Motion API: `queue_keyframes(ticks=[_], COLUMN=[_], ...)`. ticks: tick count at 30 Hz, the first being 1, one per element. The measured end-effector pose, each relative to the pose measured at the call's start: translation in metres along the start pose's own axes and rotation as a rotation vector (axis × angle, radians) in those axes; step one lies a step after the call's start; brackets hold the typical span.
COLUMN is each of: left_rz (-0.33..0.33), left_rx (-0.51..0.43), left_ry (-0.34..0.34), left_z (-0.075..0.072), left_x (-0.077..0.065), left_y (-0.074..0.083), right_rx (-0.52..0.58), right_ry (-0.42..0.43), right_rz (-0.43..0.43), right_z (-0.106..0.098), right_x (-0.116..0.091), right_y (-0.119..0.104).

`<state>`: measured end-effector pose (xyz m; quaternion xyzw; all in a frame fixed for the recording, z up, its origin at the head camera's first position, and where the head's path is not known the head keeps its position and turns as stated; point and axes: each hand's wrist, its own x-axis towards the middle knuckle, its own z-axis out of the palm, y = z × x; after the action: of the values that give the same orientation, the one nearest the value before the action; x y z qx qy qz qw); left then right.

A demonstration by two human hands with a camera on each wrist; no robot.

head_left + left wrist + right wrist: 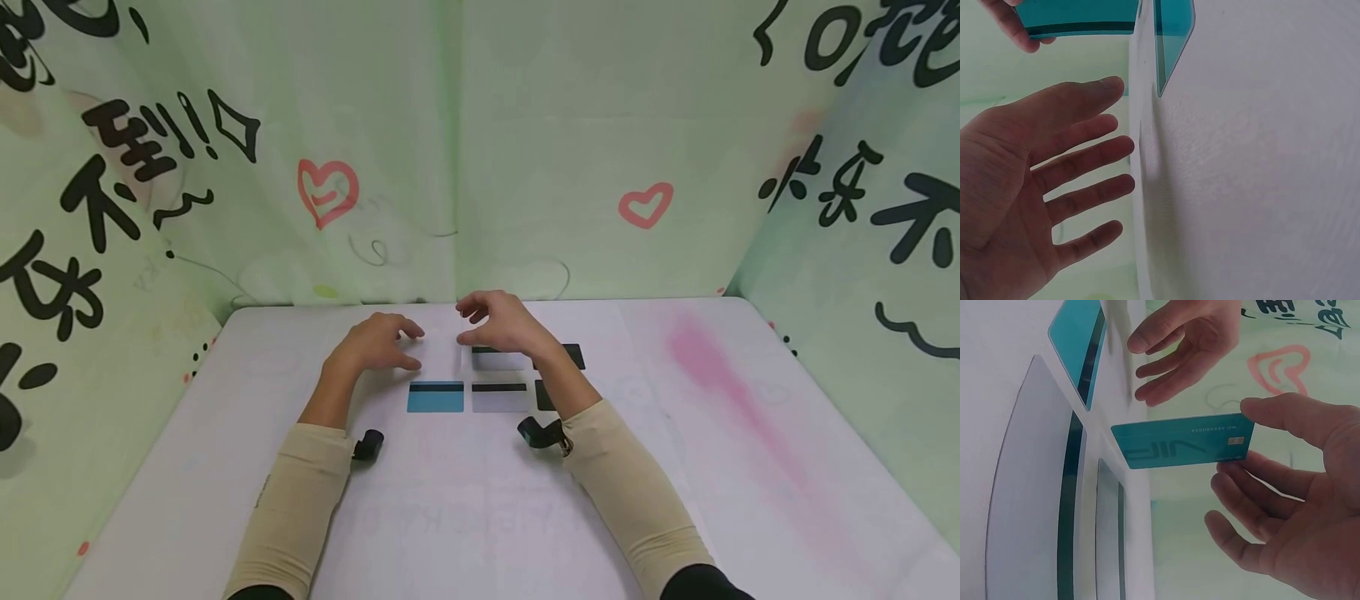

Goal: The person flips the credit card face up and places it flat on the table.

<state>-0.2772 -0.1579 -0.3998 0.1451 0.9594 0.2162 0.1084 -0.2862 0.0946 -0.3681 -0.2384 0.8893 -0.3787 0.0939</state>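
Note:
My right hand (504,323) pinches a teal plastic card (1179,442) by one short end, between thumb and fingertips. The card has a small chip and printed lettering, and stands on edge above the table. Beside it, my left hand (375,343) is spread with fingers loosely bent, holding nothing. A second teal card (436,402) with a dark stripe lies flat in front. To its right is a pale grey striped card (499,403), with another pale card (498,362) behind it. Two black cards (575,357) are partly hidden under my right forearm.
The white table (465,517) carries a pink smear (735,392) at the right. Green sheets (540,167) with black writing and red hearts stand behind and at both sides. Black wrist cameras (369,446) sit at both cuffs.

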Motion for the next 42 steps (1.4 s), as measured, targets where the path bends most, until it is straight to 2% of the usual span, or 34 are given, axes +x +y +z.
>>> queue_keyframes(ticks=[29,42], left_rz=[-0.014,0.04], left_rx=[0.002,0.011], left_ry=[-0.013,-0.009], left_z=[-0.002,-0.003], left_x=[-0.001,-0.001], left_y=[0.0,-0.001], right_rx=[0.007,-0.002], right_ry=[-0.02,-0.01], right_rz=[0.002,0.017], right_z=[0.008,0.014], right_x=[0.003,0.003], right_y=[0.003,0.001])
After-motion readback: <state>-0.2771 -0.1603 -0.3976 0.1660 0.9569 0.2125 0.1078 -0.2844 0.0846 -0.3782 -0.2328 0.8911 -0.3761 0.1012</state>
